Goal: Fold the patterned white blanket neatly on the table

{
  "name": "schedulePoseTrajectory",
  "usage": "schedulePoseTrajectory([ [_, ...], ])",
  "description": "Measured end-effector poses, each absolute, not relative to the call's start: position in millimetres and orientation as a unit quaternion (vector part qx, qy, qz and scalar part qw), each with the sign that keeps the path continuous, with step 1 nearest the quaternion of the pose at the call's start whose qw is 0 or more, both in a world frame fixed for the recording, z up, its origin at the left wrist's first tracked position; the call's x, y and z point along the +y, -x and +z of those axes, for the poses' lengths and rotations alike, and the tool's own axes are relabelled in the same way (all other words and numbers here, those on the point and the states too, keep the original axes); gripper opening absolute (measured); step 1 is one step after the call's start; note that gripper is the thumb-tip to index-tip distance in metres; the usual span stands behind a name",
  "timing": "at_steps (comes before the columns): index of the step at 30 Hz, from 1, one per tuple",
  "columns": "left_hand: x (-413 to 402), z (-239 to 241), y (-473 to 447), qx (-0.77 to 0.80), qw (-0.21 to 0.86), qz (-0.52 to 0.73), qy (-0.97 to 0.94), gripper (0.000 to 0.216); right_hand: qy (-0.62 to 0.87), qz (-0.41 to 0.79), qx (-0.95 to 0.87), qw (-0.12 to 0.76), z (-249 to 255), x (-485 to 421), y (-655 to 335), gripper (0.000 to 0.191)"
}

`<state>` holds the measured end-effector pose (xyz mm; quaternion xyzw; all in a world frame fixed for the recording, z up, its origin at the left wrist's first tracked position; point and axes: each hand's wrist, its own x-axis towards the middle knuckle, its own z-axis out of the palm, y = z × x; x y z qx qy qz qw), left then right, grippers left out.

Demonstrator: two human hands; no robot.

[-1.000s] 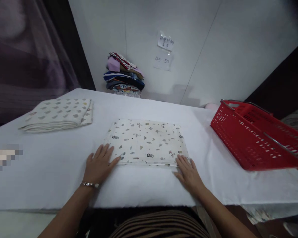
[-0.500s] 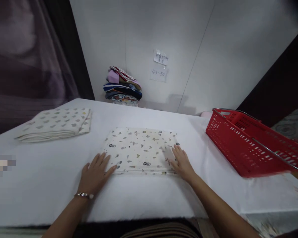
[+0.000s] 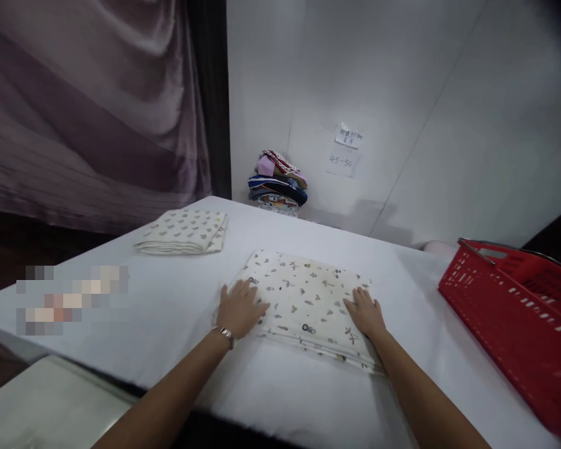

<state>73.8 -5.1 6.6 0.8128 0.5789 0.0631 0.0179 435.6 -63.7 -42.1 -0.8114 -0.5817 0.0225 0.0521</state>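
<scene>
A folded white cloth printed with small figures and leaves lies flat on the white table. My left hand rests at its left edge with fingers spread, a metal bracelet on the wrist. On the cloth's right side lies my right hand, palm down, its fingers also stretched out. Neither hand grips the fabric. Farther off to the left is a second folded cloth, white with a grey leaf-like print.
A red perforated basket with metal handles stands at the table's right side. Behind the table, a stack of folded fabrics is near the wall, where paper signs hang. A purple curtain covers the left. A blurred-out patch lies left on the table.
The view has swung to the left, so the table, cloths and basket appear farther right. Both hands stay flat at the cloth's two sides; the right now lies a little more over it.
</scene>
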Motion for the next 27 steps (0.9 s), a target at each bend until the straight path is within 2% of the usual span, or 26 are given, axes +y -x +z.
schedulePoseTrajectory([
  [5,50,16,-115,0.546,0.058,0.056,-0.834,0.069,0.817,0.032,-0.574,0.038,-36,-60,-434,0.059],
  [10,90,-13,-113,0.58,0.066,0.055,-0.81,0.072,0.807,0.007,-0.588,0.045,-30,-46,-426,0.06],
  [16,94,-36,-103,0.582,0.059,0.079,-0.807,0.071,0.763,0.003,-0.644,0.065,-25,-5,-406,0.06],
  [27,113,-14,-142,0.58,0.057,0.083,-0.808,0.076,0.774,0.014,-0.632,0.033,-49,21,-419,0.062],
])
